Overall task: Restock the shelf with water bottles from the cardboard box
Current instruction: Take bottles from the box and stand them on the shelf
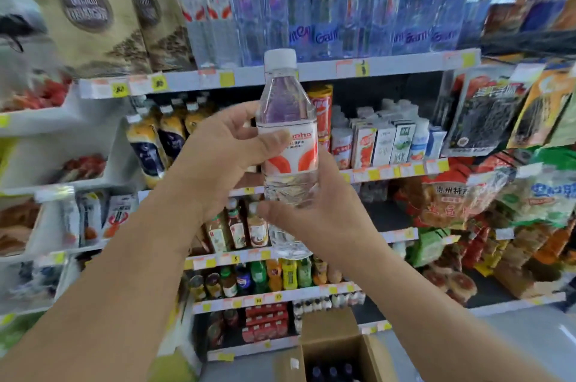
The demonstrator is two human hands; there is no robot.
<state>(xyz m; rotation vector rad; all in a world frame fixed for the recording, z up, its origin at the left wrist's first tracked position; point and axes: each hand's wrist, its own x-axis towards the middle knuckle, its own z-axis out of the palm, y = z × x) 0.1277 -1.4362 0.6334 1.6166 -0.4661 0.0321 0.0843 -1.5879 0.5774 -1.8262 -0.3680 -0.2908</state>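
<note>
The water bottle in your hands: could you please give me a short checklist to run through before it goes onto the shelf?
1. Grip: left hand and right hand both hold the water bottle: ok.
2. White cap in place: ok.
3. Bottle upright: ok.
4. Target found: matching bottles with red-and-white labels stand on the top shelf: ok.
5. Free gap beside them: cannot tell.
6. Cardboard box open below for the next bottle: ok.
</note>
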